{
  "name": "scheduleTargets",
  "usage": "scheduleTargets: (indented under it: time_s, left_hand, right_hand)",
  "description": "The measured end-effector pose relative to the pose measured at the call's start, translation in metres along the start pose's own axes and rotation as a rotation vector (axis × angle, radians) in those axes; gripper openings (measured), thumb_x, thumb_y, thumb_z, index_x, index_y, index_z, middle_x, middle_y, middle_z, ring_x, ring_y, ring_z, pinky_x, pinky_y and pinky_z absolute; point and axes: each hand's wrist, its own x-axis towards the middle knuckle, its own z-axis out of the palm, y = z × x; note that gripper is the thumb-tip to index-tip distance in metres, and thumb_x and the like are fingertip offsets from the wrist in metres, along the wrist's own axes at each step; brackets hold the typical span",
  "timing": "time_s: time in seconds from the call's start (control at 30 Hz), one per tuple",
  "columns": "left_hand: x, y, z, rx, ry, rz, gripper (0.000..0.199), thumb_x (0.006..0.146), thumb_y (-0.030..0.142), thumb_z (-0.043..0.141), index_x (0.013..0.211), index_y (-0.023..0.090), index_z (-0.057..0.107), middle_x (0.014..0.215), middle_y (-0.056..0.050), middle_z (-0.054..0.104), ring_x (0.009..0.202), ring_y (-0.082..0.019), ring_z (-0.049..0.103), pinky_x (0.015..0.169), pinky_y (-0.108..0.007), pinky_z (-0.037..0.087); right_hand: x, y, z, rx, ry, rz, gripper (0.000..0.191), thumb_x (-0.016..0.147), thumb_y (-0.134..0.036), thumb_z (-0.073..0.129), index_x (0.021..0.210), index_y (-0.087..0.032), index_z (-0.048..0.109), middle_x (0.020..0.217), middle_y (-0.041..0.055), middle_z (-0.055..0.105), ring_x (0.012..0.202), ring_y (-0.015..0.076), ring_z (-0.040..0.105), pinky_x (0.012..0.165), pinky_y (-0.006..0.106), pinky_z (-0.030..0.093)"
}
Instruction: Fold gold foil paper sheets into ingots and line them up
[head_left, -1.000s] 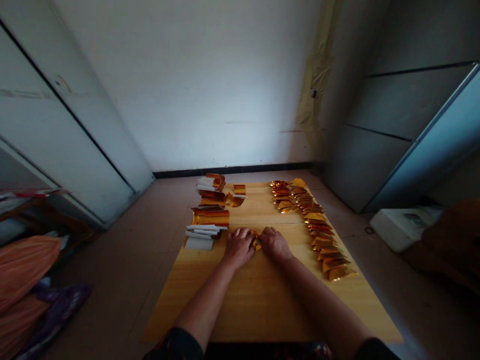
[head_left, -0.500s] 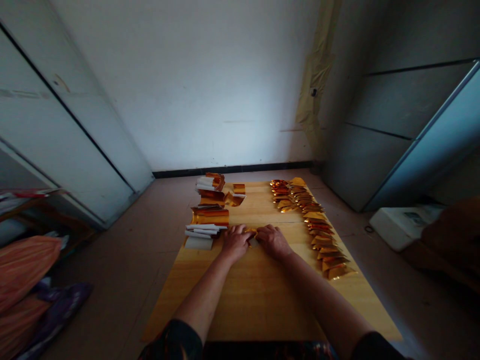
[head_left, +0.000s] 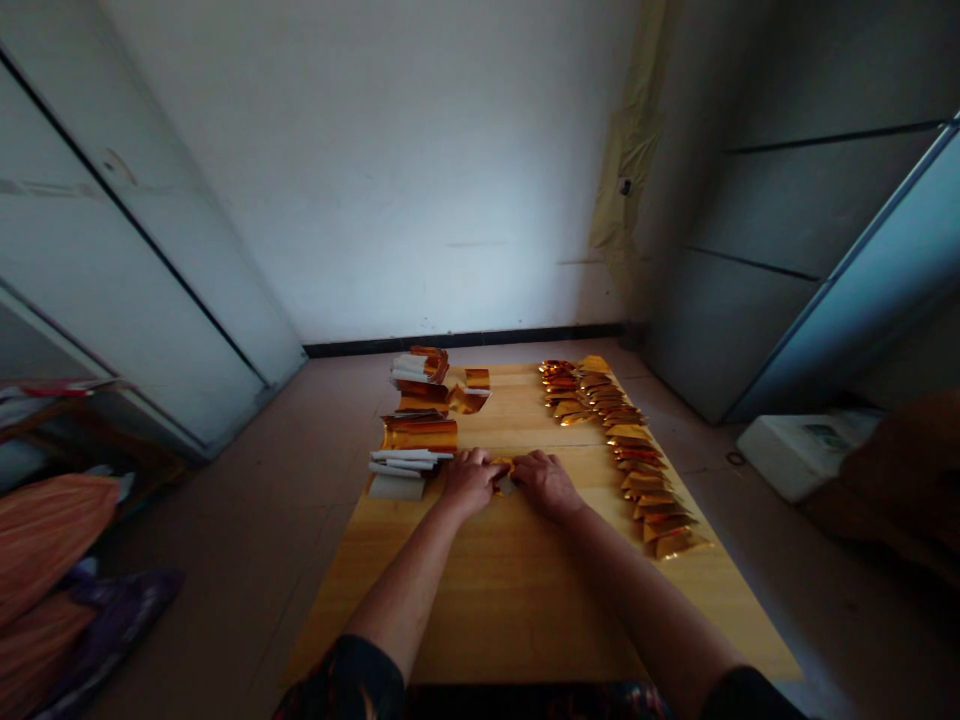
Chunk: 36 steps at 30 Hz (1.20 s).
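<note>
Between my hands, on the wooden table (head_left: 480, 590), lies a small piece of gold foil paper (head_left: 505, 481) with its grey-white back partly showing. My left hand (head_left: 471, 482) grips its left side, fingers curled and pressed together. At its right side, my right hand (head_left: 549, 484) pinches the paper, and the fingertips are partly hidden. Just left of my left hand are white-backed paper sheets (head_left: 397, 487) and a curled stack of gold foil sheets (head_left: 420, 433). Folded gold paper pieces (head_left: 645, 470) stand in overlapping rows along the right side.
More gold and white sheets (head_left: 420, 366) lie at the table's far left, with loose gold pieces (head_left: 469, 400) beside them. A white box (head_left: 787, 455) stands on the floor to the right. Orange and purple bags (head_left: 60, 560) are at the left. A wall (head_left: 450, 180) rises beyond.
Both hands stay at the same spot with small finger movements on the foil paper. A bit more of the paper's pale back shows between them. The stacks and rows look unchanged.
</note>
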Motion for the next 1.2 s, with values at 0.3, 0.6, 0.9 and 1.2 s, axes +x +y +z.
scheduleTargets:
  time_s: [0.3,0.6,0.9,1.2]
  left_hand:
    - [0.002,0.002,-0.005,-0.016,-0.011,0.042,0.035,0.081,0.021,0.053,0.105,0.04,0.068,0.103,-0.003,0.059,0.099,-0.02,0.051,0.085,-0.031,0.039]
    - [0.006,-0.006,0.0,-0.156,0.017,0.015,0.044,0.07,0.006,0.058,0.105,0.029,0.069,0.103,-0.002,0.063,0.099,-0.017,0.054,0.087,-0.027,0.041]
    - [0.007,-0.008,0.002,-0.128,0.031,0.107,0.059,0.07,0.001,0.053,0.124,0.026,0.058,0.124,-0.004,0.058,0.113,-0.02,0.051,0.099,-0.032,0.039]
    - [0.007,-0.005,-0.014,0.116,-0.064,0.315,0.043,0.079,0.014,0.053,0.116,0.034,0.061,0.121,-0.001,0.059,0.106,-0.022,0.052,0.088,-0.035,0.044]
  right_hand:
    - [-0.006,0.001,0.005,0.022,0.036,-0.009,0.017,0.09,-0.023,0.051,0.092,-0.025,0.067,0.096,0.0033,0.064,0.094,0.0162,0.049,0.08,0.028,0.032]
    - [-0.01,0.005,0.001,0.044,0.042,-0.059,0.016,0.09,-0.024,0.052,0.089,-0.026,0.068,0.095,0.0017,0.065,0.092,0.0159,0.049,0.079,0.028,0.03]
    - [-0.009,0.003,0.0,-0.043,-0.022,-0.076,0.017,0.091,-0.027,0.05,0.093,-0.025,0.067,0.099,0.0031,0.065,0.095,0.0171,0.048,0.082,0.03,0.028]
    - [-0.006,-0.004,-0.021,-0.117,-0.076,-0.048,0.02,0.092,-0.03,0.048,0.094,-0.027,0.068,0.105,0.0048,0.063,0.102,0.0195,0.047,0.084,0.033,0.03]
